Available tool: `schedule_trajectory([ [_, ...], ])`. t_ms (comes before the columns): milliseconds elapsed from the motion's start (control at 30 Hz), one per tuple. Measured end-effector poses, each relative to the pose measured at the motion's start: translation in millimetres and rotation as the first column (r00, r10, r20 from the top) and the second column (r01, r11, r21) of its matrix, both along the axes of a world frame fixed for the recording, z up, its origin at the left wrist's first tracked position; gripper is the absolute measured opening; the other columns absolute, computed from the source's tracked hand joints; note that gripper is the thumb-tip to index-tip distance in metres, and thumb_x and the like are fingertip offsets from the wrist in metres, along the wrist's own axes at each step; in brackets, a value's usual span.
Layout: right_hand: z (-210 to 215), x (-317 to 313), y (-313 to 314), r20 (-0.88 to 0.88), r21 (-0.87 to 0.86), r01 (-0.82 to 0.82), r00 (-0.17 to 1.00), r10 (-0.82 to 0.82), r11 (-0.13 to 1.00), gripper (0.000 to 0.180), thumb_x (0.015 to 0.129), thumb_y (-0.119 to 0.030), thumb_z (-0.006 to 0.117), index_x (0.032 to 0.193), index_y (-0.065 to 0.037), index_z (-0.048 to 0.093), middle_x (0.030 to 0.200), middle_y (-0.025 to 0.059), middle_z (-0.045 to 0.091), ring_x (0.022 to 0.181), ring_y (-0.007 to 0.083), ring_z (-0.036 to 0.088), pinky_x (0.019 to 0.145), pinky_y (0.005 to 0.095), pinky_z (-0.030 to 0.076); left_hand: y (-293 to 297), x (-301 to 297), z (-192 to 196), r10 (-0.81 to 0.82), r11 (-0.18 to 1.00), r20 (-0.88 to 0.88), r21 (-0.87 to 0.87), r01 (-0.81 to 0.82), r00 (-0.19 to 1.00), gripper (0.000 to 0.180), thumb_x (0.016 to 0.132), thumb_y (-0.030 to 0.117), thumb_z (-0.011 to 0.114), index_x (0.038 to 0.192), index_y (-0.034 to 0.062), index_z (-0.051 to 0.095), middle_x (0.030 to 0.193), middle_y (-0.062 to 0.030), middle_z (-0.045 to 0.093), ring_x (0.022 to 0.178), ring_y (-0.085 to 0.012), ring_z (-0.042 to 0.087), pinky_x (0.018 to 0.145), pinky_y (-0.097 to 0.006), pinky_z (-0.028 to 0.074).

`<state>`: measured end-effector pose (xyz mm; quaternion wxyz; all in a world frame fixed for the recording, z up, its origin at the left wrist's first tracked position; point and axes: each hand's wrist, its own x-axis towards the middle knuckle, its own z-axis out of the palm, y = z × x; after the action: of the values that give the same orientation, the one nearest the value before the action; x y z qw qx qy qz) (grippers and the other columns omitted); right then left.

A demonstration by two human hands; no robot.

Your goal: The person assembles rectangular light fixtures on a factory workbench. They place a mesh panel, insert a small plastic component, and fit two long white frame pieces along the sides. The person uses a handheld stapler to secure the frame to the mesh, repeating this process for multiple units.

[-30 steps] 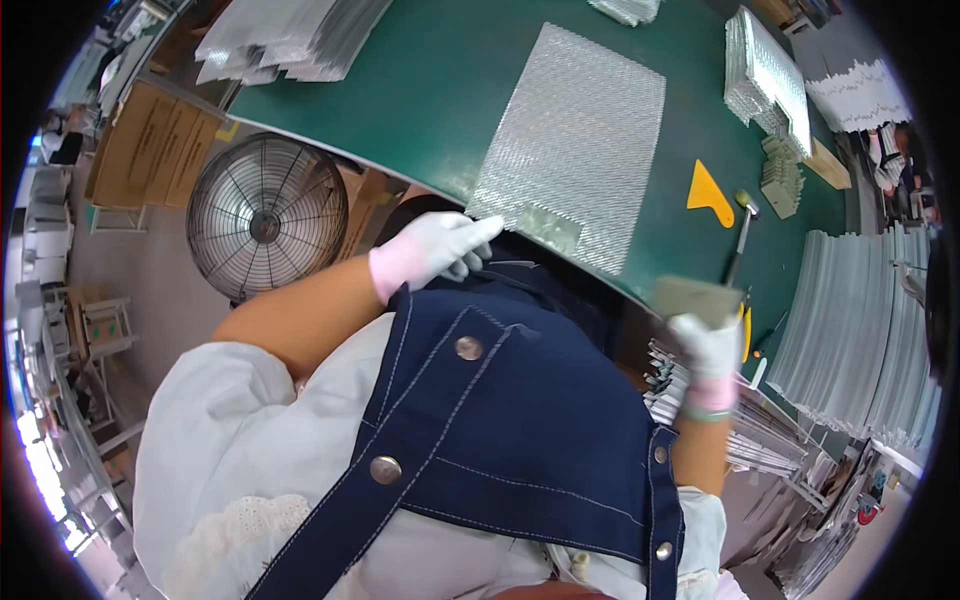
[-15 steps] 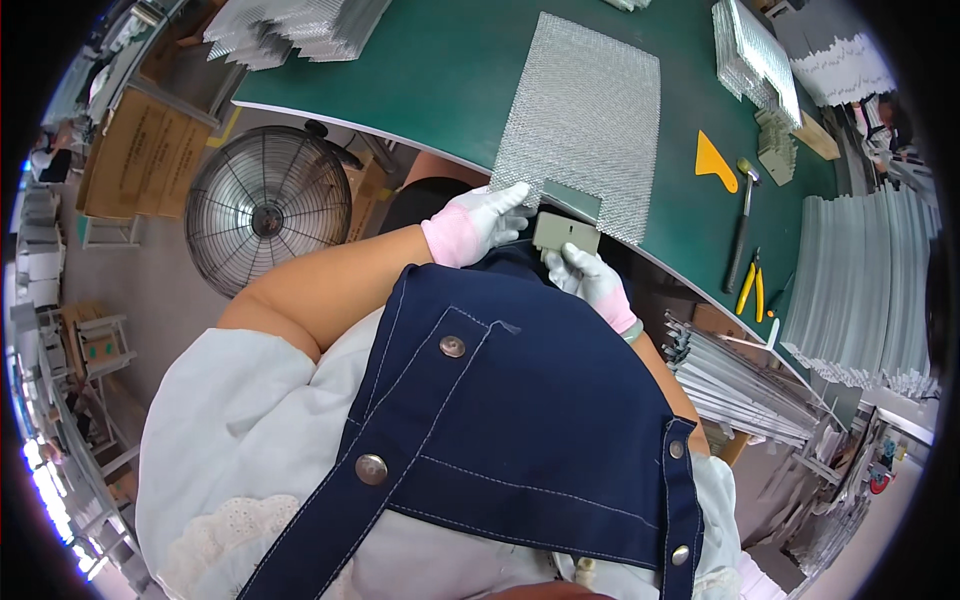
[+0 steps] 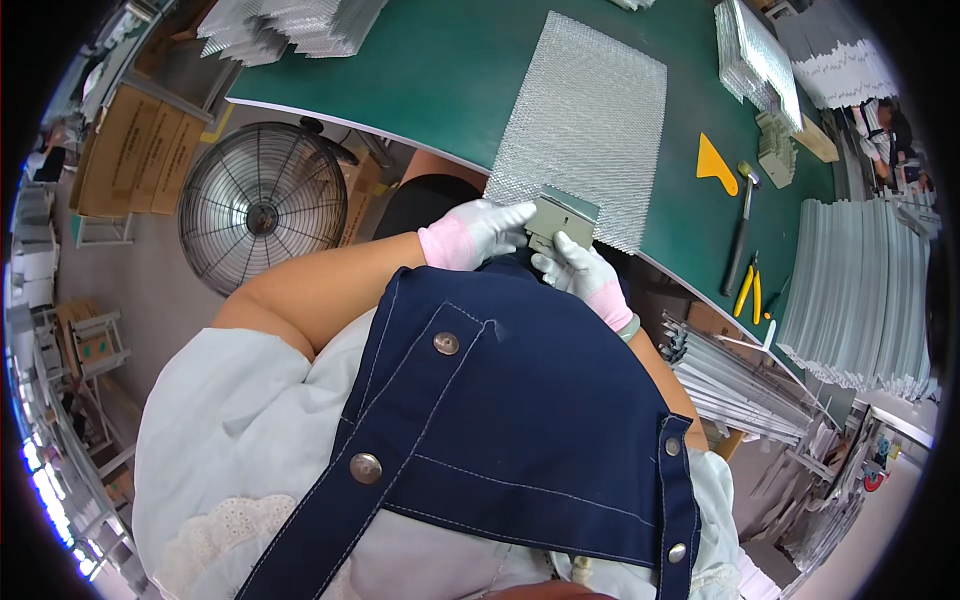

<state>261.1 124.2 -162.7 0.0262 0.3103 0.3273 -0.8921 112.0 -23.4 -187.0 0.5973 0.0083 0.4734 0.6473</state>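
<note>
The counter (image 3: 440, 70) has open green surface left of the mesh sheet (image 3: 585, 120), from its near edge back to the foil stacks (image 3: 290, 25) at the far left corner. The mesh sheet covers the middle of the near edge. Both hands, left (image 3: 470, 232) and right (image 3: 580, 272), hold a grey block (image 3: 560, 215) at that edge, closing the gap there. Right of the sheet, a bare strip runs to the yellow scraper (image 3: 715, 163). Beyond it, a hammer (image 3: 742, 225) and yellow pliers (image 3: 748, 292) lie near the right edge. Stacked panels (image 3: 755, 55) block the far right corner. Below the near edge, a fan (image 3: 262, 205) stands on the floor.
</note>
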Motion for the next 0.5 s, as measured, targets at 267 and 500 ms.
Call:
schedule_trajectory([
  [267,-13,12,22,-0.003,0.129,0.162,0.987,-0.163,0.978,0.038,0.102,-0.033,0.057,0.127,-0.005,0.056,0.11,0.0074,0.066,0.088,0.0161,0.061,0.07,0.0267,0.049,1,5,5,-0.041,0.993,-0.037,-0.112,0.037,0.998,0.035,0.096,0.029,0.068,0.118,0.0029,0.06,0.107,-0.005,0.064,0.097,-0.0155,0.06,0.093,-0.035,0.049],
  [500,-10,16,27,0.043,0.403,0.053,0.996,-0.077,0.913,0.044,0.101,-0.038,0.06,0.124,-0.001,0.059,0.108,0.0062,0.067,0.084,0.0137,0.061,0.069,0.0255,0.048,2,7,7,0.005,0.995,0.001,-0.103,-0.005,1.0,0.028,0.097,0.027,0.068,0.11,0.0041,0.058,0.099,-0.0033,0.061,0.088,-0.0136,0.059,0.082,-0.03,0.051],
])
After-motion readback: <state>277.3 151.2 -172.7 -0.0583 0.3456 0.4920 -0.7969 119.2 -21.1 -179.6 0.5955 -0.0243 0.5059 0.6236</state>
